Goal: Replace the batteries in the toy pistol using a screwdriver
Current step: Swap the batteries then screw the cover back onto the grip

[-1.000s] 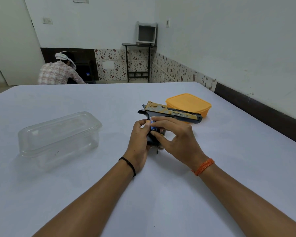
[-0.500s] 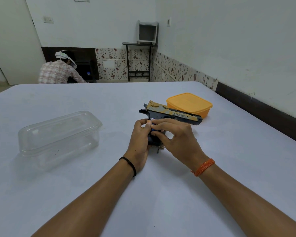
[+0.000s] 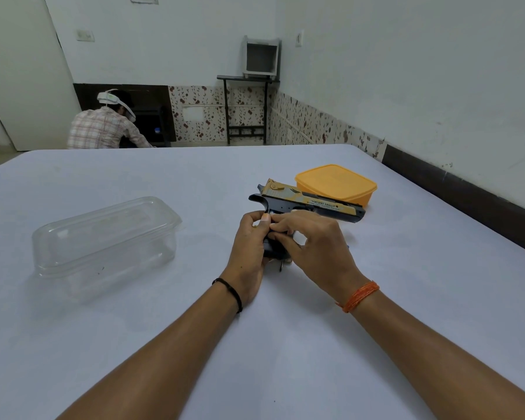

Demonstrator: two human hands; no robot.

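A black toy pistol (image 3: 312, 204) with a tan slide lies on its side on the white table (image 3: 164, 344), barrel pointing right. My left hand (image 3: 250, 247) grips the pistol's grip from the left, thumb on top. My right hand (image 3: 312, 247) reaches over from the right, and its curled fingers press on the same grip. Both hands cover the grip, so the battery compartment is hidden. A small metal tip (image 3: 282, 265) pokes out below my hands on the table; I cannot tell what it is.
A clear lidded plastic box (image 3: 103, 237) stands on the left of the table. An orange lidded box (image 3: 335, 183) sits just behind the pistol's barrel. A person sits on the floor beyond the table's far edge. A wall runs along the right side.
A blue battery visible between my fingers a second ago is now hidden under them. My fingers have closed tighter over the grip; the pistol has stayed in place.
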